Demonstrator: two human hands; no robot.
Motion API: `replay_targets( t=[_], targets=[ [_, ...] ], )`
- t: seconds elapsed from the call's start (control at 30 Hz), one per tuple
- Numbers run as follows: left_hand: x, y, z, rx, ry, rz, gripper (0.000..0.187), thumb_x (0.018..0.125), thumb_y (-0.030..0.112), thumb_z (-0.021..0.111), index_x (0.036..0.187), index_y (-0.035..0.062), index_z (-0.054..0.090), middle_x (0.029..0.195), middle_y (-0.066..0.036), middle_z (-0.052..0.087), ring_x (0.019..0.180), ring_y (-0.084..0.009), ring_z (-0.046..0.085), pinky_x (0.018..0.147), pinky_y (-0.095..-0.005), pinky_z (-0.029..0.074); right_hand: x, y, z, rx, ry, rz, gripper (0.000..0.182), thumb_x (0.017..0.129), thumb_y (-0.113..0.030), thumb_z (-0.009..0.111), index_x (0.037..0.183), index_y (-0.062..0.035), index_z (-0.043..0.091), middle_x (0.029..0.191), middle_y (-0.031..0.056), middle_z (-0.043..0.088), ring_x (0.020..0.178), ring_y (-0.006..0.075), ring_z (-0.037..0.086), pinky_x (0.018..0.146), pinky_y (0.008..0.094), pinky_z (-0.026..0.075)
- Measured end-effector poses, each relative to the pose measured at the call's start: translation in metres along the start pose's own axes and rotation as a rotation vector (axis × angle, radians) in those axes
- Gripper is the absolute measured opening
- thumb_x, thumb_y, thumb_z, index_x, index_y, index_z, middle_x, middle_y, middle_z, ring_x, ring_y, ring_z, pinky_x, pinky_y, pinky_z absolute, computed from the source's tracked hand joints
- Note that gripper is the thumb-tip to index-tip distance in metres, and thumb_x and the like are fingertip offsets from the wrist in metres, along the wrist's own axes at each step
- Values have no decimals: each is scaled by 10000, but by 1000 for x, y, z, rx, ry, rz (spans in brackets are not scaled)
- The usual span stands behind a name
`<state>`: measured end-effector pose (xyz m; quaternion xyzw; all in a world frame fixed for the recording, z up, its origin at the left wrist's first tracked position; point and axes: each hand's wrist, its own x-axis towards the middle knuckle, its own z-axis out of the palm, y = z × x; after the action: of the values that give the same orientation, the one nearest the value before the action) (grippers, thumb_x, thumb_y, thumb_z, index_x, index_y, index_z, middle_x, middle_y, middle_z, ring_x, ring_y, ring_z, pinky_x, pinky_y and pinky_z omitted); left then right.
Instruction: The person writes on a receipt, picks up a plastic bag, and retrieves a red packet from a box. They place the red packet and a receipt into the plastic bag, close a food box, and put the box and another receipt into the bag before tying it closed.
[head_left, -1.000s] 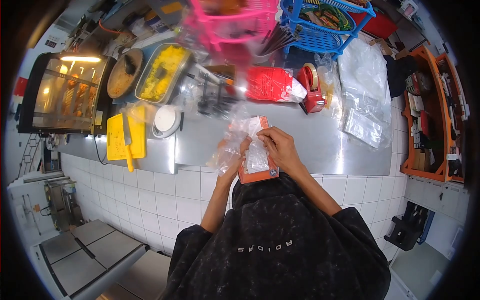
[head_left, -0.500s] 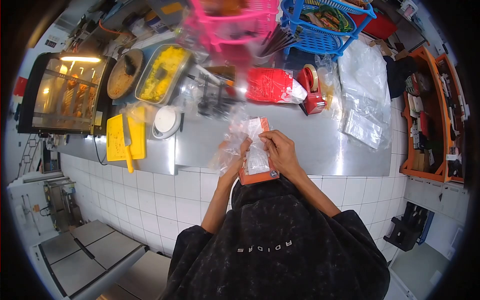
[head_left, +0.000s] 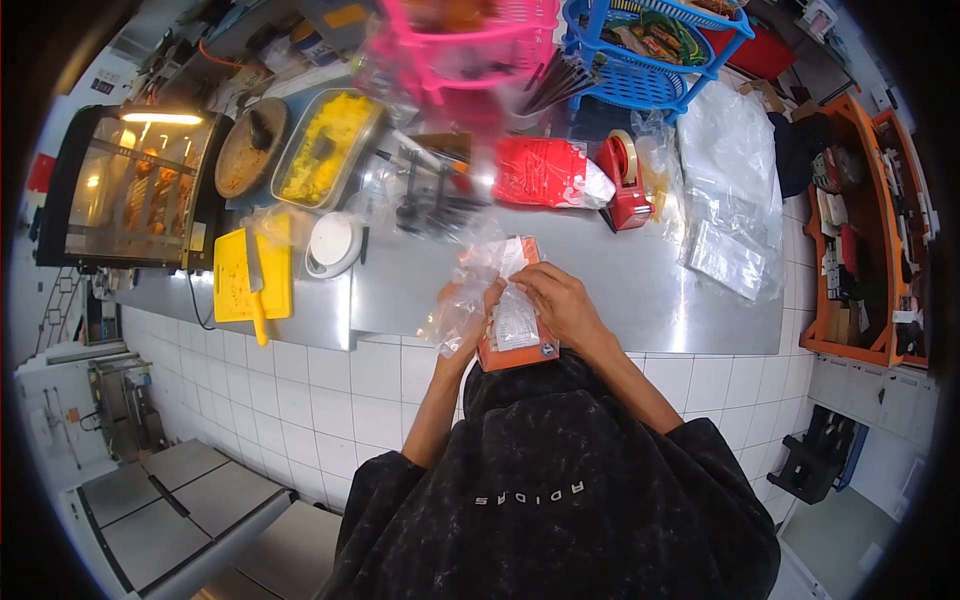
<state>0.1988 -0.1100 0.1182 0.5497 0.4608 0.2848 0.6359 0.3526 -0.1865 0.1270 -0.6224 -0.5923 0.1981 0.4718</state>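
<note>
An orange-red box [head_left: 535, 352] with a white printed label or paper [head_left: 514, 322] on top lies at the counter's front edge, close to my body. My left hand [head_left: 468, 312] is closed on a crumpled clear plastic bag [head_left: 460, 328], which covers part of its fingers. Over the box, my right hand [head_left: 562, 302] pinches with thumb and fingertips at the plastic beside my left thumb. The exact edge between the right fingertips is too small to make out.
A yellow cutting board [head_left: 230, 290] with a knife [head_left: 256, 295] lies left, near a white-lidded container [head_left: 334, 240]. Behind stand a tub of yellow food [head_left: 325, 150], a red packet [head_left: 540, 172] and a tape dispenser [head_left: 630, 205]. Plastic bags [head_left: 730, 255] lie right.
My right fingertips have shifted slightly left and down toward my left thumb. The plastic in my left hand has changed its folds a little; the box stays put.
</note>
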Motion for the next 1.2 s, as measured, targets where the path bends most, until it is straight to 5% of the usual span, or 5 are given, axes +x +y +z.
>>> replay_targets(
  t=[0.17, 0.37, 0.57, 0.77, 1.2],
  targets=[
    [1, 11, 0, 146, -30, 155, 164, 825, 144, 705, 845, -10, 652, 805, -81, 655, 717, -176, 621, 644, -302, 473, 7, -8, -6, 165, -22, 345, 155, 835, -76, 667, 957, 12, 628, 888, 128, 615, 795, 256, 624, 699, 342, 496],
    [0, 9, -3, 547, -65, 575, 157, 792, 102, 710, 887, -7, 649, 864, -123, 659, 767, -261, 644, 672, -333, 491, 7, 0, -4, 2, -131, 218, 183, 878, -175, 596, 909, 5, 609, 895, 149, 610, 806, 335, 614, 700, 434, 483],
    [-2, 21, 1, 407, -106, 311, 153, 782, 93, 696, 890, 4, 634, 833, -112, 644, 733, -264, 647, 660, -334, 502, 15, -13, -2, -363, -342, 205, 167, 885, -185, 562, 920, -30, 617, 906, 133, 602, 830, 339, 624, 722, 432, 500],
    [7, 4, -7, 662, -113, 332, 178, 777, 127, 712, 842, 7, 598, 812, -109, 654, 693, -227, 643, 634, -294, 489, 5, 0, -7, -167, -286, 127, 152, 878, -168, 560, 912, -28, 609, 901, 122, 586, 819, 330, 620, 712, 430, 498],
    [0, 2, -1, 310, -72, 208, 203, 723, 26, 721, 880, 9, 593, 759, -78, 628, 709, -103, 573, 634, -268, 460, -11, -4, -15, -49, -226, 107, 140, 889, -128, 533, 898, 12, 531, 893, 178, 554, 802, 371, 571, 710, 451, 455]
  ],
)
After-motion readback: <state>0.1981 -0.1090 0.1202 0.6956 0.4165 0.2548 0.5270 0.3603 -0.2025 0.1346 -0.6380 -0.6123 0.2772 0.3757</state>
